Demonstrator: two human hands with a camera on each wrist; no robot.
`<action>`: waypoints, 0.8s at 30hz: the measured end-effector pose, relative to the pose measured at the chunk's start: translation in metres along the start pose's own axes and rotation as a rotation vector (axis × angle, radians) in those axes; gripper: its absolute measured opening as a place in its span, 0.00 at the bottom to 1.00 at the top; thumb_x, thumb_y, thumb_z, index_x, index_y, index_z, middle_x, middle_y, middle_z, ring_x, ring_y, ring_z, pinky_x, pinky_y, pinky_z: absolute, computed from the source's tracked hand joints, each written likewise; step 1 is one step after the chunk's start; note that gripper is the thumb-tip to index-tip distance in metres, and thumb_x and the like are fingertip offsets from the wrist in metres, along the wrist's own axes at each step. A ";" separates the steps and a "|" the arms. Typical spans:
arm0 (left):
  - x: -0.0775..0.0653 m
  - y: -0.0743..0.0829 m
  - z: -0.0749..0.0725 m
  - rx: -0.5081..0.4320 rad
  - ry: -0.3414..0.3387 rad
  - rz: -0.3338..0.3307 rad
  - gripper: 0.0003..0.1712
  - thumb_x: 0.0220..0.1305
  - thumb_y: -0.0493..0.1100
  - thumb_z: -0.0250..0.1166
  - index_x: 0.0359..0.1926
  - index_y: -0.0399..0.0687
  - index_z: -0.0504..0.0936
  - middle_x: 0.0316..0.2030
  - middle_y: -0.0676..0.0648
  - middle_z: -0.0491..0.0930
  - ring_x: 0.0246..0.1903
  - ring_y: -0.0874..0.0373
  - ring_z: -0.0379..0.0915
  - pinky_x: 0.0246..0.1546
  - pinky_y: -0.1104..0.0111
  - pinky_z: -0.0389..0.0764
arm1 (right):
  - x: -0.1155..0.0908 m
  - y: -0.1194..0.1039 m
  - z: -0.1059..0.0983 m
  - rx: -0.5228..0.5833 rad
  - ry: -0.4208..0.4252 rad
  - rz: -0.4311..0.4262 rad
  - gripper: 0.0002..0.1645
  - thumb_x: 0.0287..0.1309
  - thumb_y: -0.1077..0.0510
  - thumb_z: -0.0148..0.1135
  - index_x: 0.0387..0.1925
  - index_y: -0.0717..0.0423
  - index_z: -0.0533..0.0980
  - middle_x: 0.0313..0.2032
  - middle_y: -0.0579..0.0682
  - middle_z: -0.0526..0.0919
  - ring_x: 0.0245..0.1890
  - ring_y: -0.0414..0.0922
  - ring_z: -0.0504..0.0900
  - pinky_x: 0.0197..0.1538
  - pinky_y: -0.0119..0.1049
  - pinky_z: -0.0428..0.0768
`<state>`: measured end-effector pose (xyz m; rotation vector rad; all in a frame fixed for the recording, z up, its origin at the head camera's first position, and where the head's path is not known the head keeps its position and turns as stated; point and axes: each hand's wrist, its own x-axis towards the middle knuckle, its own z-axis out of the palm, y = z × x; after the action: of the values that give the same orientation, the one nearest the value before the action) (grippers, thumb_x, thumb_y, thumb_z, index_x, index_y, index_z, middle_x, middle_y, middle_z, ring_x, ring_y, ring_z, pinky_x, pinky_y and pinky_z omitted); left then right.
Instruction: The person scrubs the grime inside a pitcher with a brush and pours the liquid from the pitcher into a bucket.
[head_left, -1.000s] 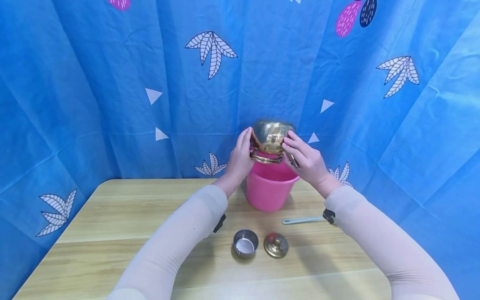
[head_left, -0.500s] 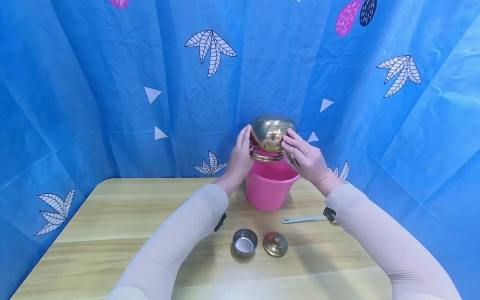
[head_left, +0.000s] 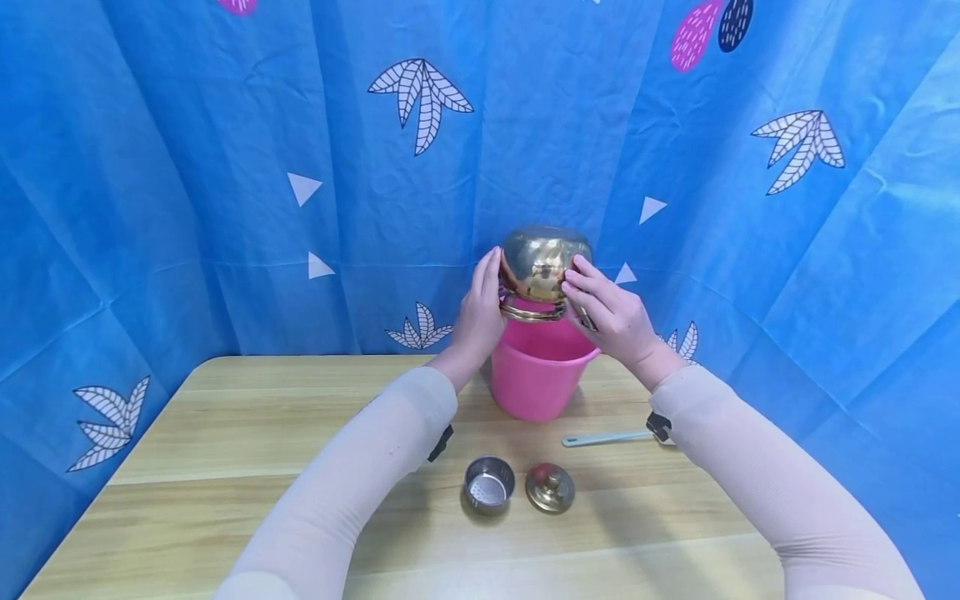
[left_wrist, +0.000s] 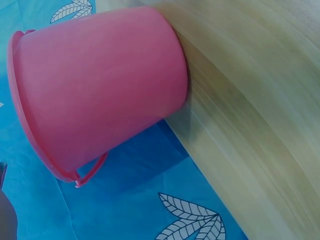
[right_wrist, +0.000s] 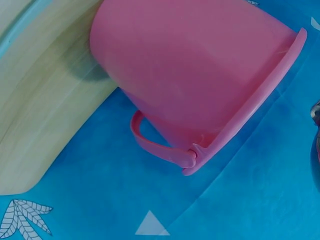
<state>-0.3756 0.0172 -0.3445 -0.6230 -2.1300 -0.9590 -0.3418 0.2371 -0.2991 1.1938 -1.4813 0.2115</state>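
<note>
A shiny gold-coloured metal teapot (head_left: 542, 265) is tipped bottom-up over a pink bucket (head_left: 536, 383) in the head view. My left hand (head_left: 480, 304) holds its left side, fingers against the wall near the metal handle loops (head_left: 532, 312). On the other side my right hand (head_left: 611, 315) grips the pot, fingers spread on the body and a metal part partly hidden under them. The teapot's mouth faces down and its inside is hidden. Both wrist views show mainly the bucket's outer wall; a sliver of the left hand (left_wrist: 7, 217) shows at the left wrist view's edge.
A perforated metal strainer cup (head_left: 489, 485) and a gold knobbed lid (head_left: 550, 488) lie on the wooden table (head_left: 285, 433) in front of the bucket. A pale blue handled utensil (head_left: 603, 438) lies right, its end partly behind the right sleeve. Blue curtain hangs behind.
The teapot has risen slightly and tipped a little further, showing more of its base. Both hands keep their hold. The bucket, strainer cup and lid stay where they were.
</note>
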 end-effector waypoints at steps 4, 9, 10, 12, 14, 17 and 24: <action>-0.001 0.000 0.000 0.008 0.002 -0.002 0.57 0.52 0.18 0.63 0.79 0.47 0.49 0.76 0.46 0.53 0.37 0.47 0.79 0.42 0.62 0.84 | 0.000 0.000 0.000 0.001 0.000 -0.006 0.21 0.45 0.74 0.71 0.46 0.69 0.83 0.50 0.63 0.85 0.55 0.60 0.82 0.48 0.50 0.83; -0.001 -0.001 0.000 0.012 0.005 -0.004 0.57 0.51 0.17 0.64 0.78 0.46 0.50 0.76 0.48 0.53 0.37 0.46 0.79 0.42 0.62 0.85 | 0.000 0.000 0.000 -0.001 -0.007 -0.009 0.22 0.44 0.74 0.72 0.46 0.69 0.83 0.50 0.63 0.85 0.55 0.60 0.82 0.49 0.50 0.83; -0.001 -0.001 0.000 0.010 0.005 -0.006 0.57 0.50 0.17 0.64 0.78 0.46 0.50 0.76 0.48 0.53 0.37 0.47 0.79 0.42 0.62 0.85 | 0.000 0.000 0.000 -0.001 -0.008 -0.009 0.22 0.44 0.74 0.72 0.46 0.69 0.83 0.50 0.63 0.85 0.55 0.60 0.82 0.49 0.50 0.83; -0.001 -0.001 0.000 0.008 0.005 -0.004 0.58 0.49 0.17 0.64 0.78 0.45 0.51 0.76 0.48 0.53 0.37 0.47 0.79 0.42 0.62 0.84 | -0.001 0.000 0.000 -0.004 -0.009 -0.008 0.22 0.44 0.74 0.72 0.46 0.69 0.83 0.50 0.63 0.85 0.55 0.60 0.82 0.49 0.50 0.83; -0.001 -0.001 0.000 0.005 0.004 -0.002 0.58 0.49 0.16 0.64 0.78 0.45 0.51 0.76 0.47 0.53 0.37 0.47 0.79 0.42 0.62 0.84 | -0.001 0.000 0.000 -0.008 -0.013 -0.006 0.23 0.44 0.74 0.72 0.47 0.69 0.83 0.50 0.63 0.85 0.55 0.60 0.82 0.48 0.50 0.83; -0.002 -0.001 -0.001 0.000 0.003 0.002 0.57 0.49 0.17 0.64 0.78 0.44 0.51 0.76 0.46 0.53 0.37 0.48 0.79 0.42 0.63 0.84 | -0.002 -0.001 0.000 -0.013 -0.022 -0.005 0.24 0.43 0.74 0.72 0.47 0.69 0.82 0.50 0.63 0.85 0.55 0.60 0.81 0.47 0.51 0.84; -0.003 -0.002 0.000 -0.004 0.016 0.023 0.54 0.52 0.18 0.65 0.77 0.42 0.52 0.75 0.45 0.54 0.37 0.48 0.79 0.42 0.64 0.85 | -0.001 -0.002 0.000 -0.013 -0.032 -0.001 0.24 0.43 0.74 0.73 0.48 0.69 0.82 0.50 0.63 0.85 0.56 0.60 0.81 0.47 0.51 0.84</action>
<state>-0.3754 0.0156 -0.3475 -0.6390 -2.1028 -0.9532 -0.3402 0.2369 -0.3007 1.1927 -1.5073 0.1823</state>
